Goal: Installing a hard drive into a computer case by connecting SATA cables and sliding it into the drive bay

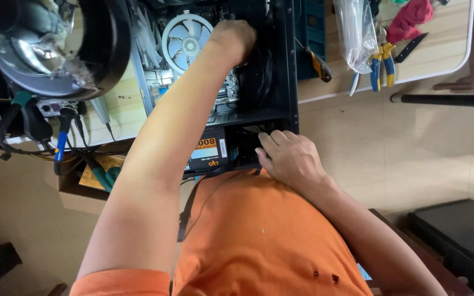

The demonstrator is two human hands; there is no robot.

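Note:
An open black computer case (283, 66) lies on a light wooden table (440, 55) in front of me. My left hand (232, 39) reaches deep inside it, beside the round white cooler fan (185, 41); its fingers are curled and hidden, so what they touch is unclear. My right hand (289, 156) rests on the near edge of the case, fingers against the dark bay next to the power supply (209, 153) with its orange label. A black cable hangs down over my orange shirt.
Blue-and-yellow pliers (381, 68), a clear plastic bag (353, 33) and a red cloth (410, 19) lie right of the case. A round black device (56, 49), cables and a blue-handled tool (60, 147) crowd the left. A black box (462, 235) sits on the floor.

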